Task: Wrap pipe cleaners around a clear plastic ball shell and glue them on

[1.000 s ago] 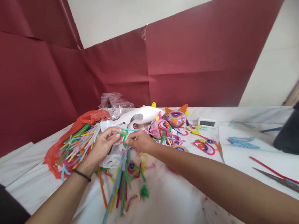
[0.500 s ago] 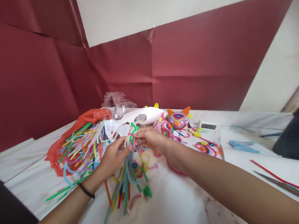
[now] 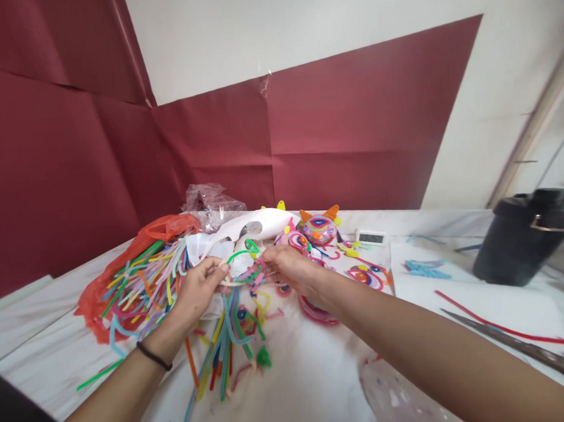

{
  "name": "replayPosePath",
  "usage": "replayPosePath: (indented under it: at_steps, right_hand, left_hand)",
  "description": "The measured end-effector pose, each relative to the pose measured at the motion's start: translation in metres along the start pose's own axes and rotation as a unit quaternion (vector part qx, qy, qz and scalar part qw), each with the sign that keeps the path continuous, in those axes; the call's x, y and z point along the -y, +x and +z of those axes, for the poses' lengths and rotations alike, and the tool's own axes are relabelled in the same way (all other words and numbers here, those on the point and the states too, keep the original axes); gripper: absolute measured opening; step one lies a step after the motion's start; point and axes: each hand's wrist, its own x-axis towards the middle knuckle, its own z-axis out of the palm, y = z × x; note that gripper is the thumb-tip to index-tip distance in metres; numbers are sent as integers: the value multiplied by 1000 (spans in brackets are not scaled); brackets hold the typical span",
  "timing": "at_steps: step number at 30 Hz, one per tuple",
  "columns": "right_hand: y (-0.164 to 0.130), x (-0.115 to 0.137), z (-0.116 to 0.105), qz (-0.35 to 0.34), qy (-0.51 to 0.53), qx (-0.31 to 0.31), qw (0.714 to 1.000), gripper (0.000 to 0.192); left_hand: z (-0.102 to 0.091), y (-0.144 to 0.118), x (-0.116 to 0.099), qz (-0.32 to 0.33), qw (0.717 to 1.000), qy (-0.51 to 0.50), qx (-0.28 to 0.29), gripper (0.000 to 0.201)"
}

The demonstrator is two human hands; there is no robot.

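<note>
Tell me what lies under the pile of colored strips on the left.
A red plastic bag spreads beneath the colored strips, on the white table cover. Whatever is inside the bag stays hidden.

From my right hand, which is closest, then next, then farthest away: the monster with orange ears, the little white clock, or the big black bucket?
Measured from the right hand:
1. Monster with orange ears, just behind the hand.
2. Little white clock, farther back and to the right.
3. Big black bucket, far off on the right side of the table.
</note>
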Motion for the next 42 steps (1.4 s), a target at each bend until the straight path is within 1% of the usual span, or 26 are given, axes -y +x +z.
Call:
replayPosePath:
  at_steps: [3, 7, 11, 14, 16, 19, 22, 24, 27, 28, 30, 32, 34, 36, 38, 40, 42]
  right_hand:
    - [-8, 2, -10, -3, -25, -12, 1000, 25]
    - [-13, -1, -29, -27, -73, -36, 996, 28]
    - [-18, -3, -46, -55, -155, -39, 986, 24]
    - [-26, -3, -56, -89, -232, -31, 968, 15]
    - [-31, -3, -62, -116, -294, -23, 949, 9]
    - [-39, -4, -68, -158, -398, -14, 904, 2]
    - [-47, -4, -68, -190, -493, -10, 849, 12]
    - [-53, -4, -66, -191, -545, -21, 816, 19]
    - [-58, -4, -64, -172, -592, -63, 785, 20]
    - [-58, -5, -65, -165, -598, -80, 781, 20]
    - [-58, -5, -68, -154, -595, -109, 781, 20]
    - [-56, -6, -72, -145, -579, -126, 792, 19]
    - [-55, -6, -75, -135, -559, -127, 808, 18]
    - [-57, -6, -76, -125, -540, -122, 823, 20]
    - [-61, -4, -74, -120, -529, -120, 831, 20]
    - [-67, -2, -72, -128, -528, -127, 830, 18]
    - [-74, 1, -70, -143, -535, -141, 821, 16]
  left_hand:
    - [1, 1, -2, -10, 1000, -11, -5, 41]
    - [-1, 2, -1, -29, 999, -18, -14, 40]
    - [-2, 1, 0, -53, 998, -37, -22, 39]
    - [-2, 1, -2, -79, 995, -64, -8, 39]
    - [0, 2, -4, -94, 991, -90, 6, 39]
    - [4, 2, -10, -116, 983, -142, 32, 36]
    - [10, 1, -17, -141, 970, -191, 60, 35]
    - [14, -2, -22, -160, 960, -214, 81, 36]
    - [23, -13, -32, -187, 948, -231, 115, 38]
    - [26, -17, -35, -196, 944, -233, 127, 38]
    - [32, -29, -41, -211, 936, -237, 151, 39]
    - [38, -40, -44, -232, 927, -230, 184, 39]
    - [43, -47, -44, -245, 925, -195, 215, 40]
    - [47, -48, -40, -219, 939, -139, 224, 41]
    - [51, -43, -33, -158, 961, -74, 213, 42]
    - [53, -35, -26, -89, 977, -7, 195, 38]
    - [54, -26, -21, -18, 983, 62, 172, 33]
